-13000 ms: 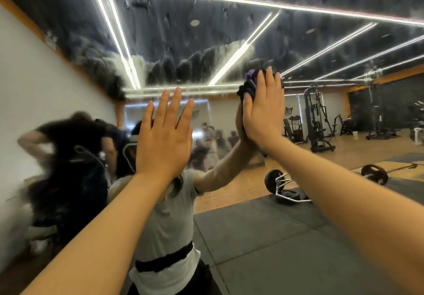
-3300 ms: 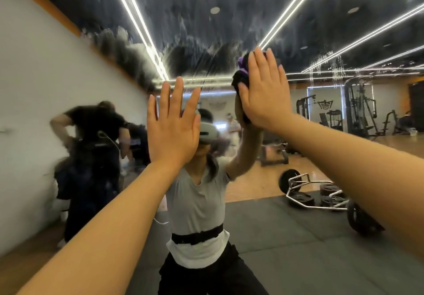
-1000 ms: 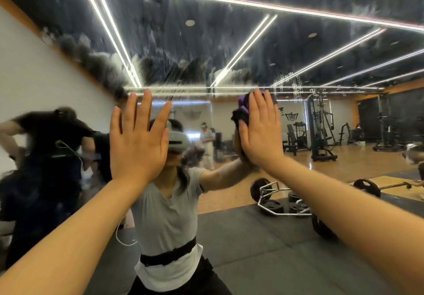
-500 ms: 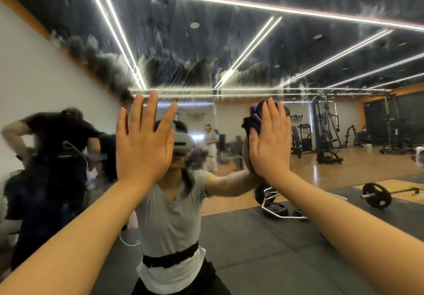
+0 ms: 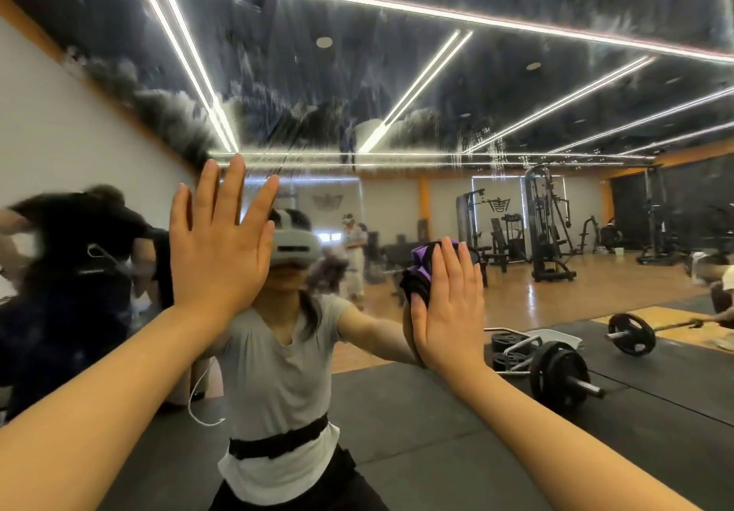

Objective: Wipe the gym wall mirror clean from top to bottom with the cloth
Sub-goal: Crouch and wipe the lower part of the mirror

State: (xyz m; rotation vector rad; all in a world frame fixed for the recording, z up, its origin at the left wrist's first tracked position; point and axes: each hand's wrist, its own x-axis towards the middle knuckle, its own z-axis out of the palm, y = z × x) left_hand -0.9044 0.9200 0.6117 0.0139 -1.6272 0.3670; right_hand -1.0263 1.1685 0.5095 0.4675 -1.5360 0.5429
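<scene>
Gym wall mirror fills view; upper part streaked and smeary. Left hand flat on glass, fingers straight, slightly spread. Right hand, fingers together and straight, presses purple-black cloth against mirror at mid-height.
</scene>
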